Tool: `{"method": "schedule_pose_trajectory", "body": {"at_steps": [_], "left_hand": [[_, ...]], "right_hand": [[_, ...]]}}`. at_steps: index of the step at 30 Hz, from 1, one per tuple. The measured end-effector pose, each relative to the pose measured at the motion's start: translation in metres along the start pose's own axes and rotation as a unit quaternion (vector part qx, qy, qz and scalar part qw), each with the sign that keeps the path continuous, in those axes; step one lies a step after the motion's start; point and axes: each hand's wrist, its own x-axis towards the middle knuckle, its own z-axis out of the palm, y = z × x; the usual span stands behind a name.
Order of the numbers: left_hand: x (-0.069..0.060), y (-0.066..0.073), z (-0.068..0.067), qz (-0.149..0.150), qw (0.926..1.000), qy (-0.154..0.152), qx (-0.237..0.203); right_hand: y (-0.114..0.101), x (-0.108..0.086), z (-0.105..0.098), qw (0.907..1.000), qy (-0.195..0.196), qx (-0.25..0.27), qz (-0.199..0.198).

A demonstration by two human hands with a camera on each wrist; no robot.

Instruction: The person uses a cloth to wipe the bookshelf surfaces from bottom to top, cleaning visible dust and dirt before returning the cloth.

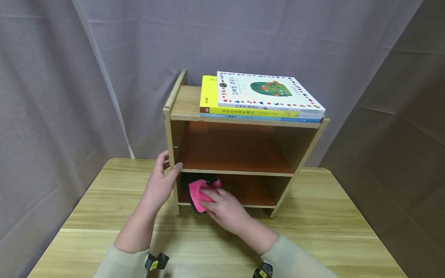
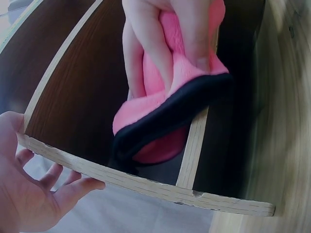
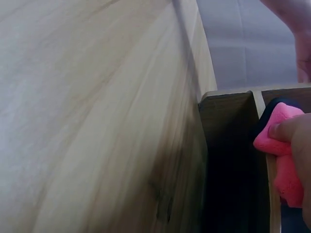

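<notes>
A small wooden shelf (image 1: 236,172) stands on the table. My left hand (image 1: 161,183) holds its left side panel (image 2: 146,184), thumb at the front edge and fingers on the outer side. In the lowest compartment, at the left end, my right hand (image 1: 227,210) grips a pink cloth with a black border (image 1: 195,195). The left wrist view shows the bunched cloth (image 2: 146,114) over the bottom board's front edge, its black border toward the side panel. Only part of the right hand (image 3: 301,141) appears in the right wrist view, thumb pressed into the pink fabric.
Several books lie stacked on the shelf's top: a white one (image 1: 267,90) over a yellow one (image 1: 208,92) and a blue one (image 1: 243,116). The wooden table (image 1: 313,224) extends on both sides. Grey curtains (image 1: 139,58) hang behind.
</notes>
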Motion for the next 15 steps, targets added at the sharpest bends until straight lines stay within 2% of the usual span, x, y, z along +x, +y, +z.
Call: {"method": "schedule_pose_trajectory", "body": {"at_steps": [9, 15], "left_hand": [[-0.001, 0.001, 0.000, -0.006, 1.0000, 0.001, 0.000], [-0.001, 0.001, 0.000, -0.006, 1.0000, 0.000, -0.001]], "right_hand": [[0.011, -0.019, -0.016, 0.9985, 0.046, 0.028, -0.002], [0.017, -0.035, -0.026, 0.9971, 0.071, 0.027, 0.003]]}}
